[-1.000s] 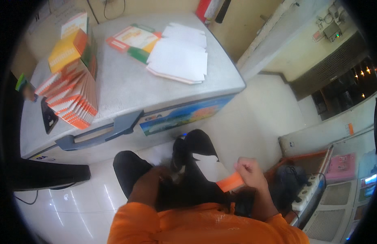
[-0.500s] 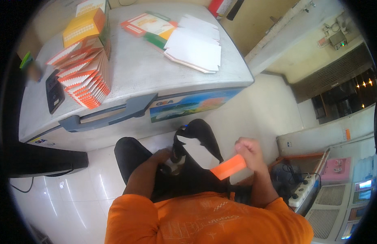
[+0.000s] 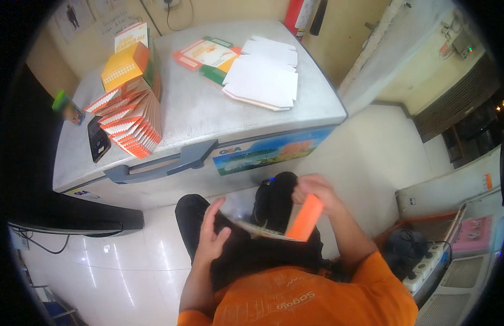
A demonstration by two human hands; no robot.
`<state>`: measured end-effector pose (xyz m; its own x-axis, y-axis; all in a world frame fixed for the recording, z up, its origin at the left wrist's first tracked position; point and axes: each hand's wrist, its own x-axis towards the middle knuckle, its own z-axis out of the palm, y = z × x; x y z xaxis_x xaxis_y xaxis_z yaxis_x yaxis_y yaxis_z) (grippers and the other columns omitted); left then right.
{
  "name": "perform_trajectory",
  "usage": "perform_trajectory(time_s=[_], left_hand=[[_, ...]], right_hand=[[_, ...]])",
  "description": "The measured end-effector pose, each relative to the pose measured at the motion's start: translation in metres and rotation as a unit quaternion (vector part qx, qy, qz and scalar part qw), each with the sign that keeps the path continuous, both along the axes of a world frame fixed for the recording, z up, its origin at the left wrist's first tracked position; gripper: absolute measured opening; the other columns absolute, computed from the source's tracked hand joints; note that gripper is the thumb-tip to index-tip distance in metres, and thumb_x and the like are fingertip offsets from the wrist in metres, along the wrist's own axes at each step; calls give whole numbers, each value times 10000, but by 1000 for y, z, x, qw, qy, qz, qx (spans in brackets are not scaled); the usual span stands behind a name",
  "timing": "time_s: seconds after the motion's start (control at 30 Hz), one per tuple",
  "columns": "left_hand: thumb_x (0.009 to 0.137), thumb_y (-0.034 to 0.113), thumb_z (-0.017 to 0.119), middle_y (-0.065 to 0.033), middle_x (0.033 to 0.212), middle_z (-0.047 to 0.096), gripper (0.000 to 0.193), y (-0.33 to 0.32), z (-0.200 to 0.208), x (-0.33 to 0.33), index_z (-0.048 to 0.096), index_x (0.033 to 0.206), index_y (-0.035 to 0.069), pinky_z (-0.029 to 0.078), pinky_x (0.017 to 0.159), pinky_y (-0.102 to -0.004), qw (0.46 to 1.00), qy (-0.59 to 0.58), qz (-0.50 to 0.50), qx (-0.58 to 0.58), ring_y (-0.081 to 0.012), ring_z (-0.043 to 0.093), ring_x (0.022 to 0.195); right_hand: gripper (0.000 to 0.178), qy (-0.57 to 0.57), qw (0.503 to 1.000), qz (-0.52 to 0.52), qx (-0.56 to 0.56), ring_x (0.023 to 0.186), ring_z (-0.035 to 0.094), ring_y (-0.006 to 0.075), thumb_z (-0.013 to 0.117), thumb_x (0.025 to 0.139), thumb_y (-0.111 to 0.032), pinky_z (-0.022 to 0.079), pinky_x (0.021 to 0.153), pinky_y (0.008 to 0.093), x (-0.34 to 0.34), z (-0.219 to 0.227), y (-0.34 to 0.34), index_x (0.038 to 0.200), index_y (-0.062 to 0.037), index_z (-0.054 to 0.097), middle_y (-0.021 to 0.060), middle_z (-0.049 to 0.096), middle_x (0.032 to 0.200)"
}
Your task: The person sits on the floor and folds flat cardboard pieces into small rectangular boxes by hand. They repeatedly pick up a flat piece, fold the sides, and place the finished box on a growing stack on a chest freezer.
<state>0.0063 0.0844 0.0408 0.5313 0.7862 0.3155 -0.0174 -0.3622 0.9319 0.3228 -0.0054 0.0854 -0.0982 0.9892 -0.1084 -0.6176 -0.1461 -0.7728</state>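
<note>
Carton (image 3: 305, 218), thin and orange-flapped, held above my lap in front of the chest freezer (image 3: 192, 100). My right hand (image 3: 318, 193) is closed on its upper edge beside the orange flap; a grip at this end probably leaves the rest of the panel unobstructed. My left hand (image 3: 213, 233) is spread, thumb apart from fingers, near the carton's left edge, perhaps to steady it; whether it touches I cannot tell. My dark trousers (image 3: 191, 214) lie below, the knees toward the freezer, so that its lid can serve as a table.

On the freezer's front is a grey handle (image 3: 170, 170). On the lid's left part, near the front, a dark phone (image 3: 98, 142) lies just beside a fanned pile of orange-and-white cartons (image 3: 136, 126), whose closely packed, overlapping arrangement presumably saves room. Behind the pile, on the freezer's left part, stands a yellow carton (image 3: 124, 66). Toward the freezer's right, white panels (image 3: 261, 73) lie flat, partly over a printed panel (image 3: 208, 53), likely set apart to separate flat pieces from the pile. Beyond the freezer's far right corner is a red fire extinguisher (image 3: 299, 17).
</note>
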Motion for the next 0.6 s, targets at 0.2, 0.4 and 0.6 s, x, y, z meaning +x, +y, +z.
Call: perform_trajectory(time_s=[0.2, 0.4, 0.6], left_hand=[[930, 24, 655, -116, 956, 688, 64, 1, 21, -19, 642, 982, -10, 501, 813, -307, 993, -1, -32, -109, -217, 651, 893], [906, 5, 646, -151, 937, 678, 73, -10, 21, -6, 653, 978, 12, 522, 799, -342, 994, 96, 48, 24, -289, 671, 885], [896, -5, 648, -131, 920, 676, 89, -24, 4, 21, 656, 970, 42, 471, 785, -396, 975, 163, 80, 131, -323, 642, 838]], right_hand=[[229, -222, 974, -43, -18, 754, 569, 132, 549, 1025, -216, 464, 718, 285, 0, -74, 44, 900, -36, 617, 24, 597, 797], [251, -389, 906, -165, 28, 1001, 614, 166, 568, 991, -162, 488, 916, 315, -33, -45, 25, 1172, -12, 658, 62, 669, 1114], [205, -567, 794, -107, 190, 1032, 620, 349, 639, 943, -163, 349, 1058, 520, -109, -51, 1, 1107, -43, 619, 131, 670, 1050]])
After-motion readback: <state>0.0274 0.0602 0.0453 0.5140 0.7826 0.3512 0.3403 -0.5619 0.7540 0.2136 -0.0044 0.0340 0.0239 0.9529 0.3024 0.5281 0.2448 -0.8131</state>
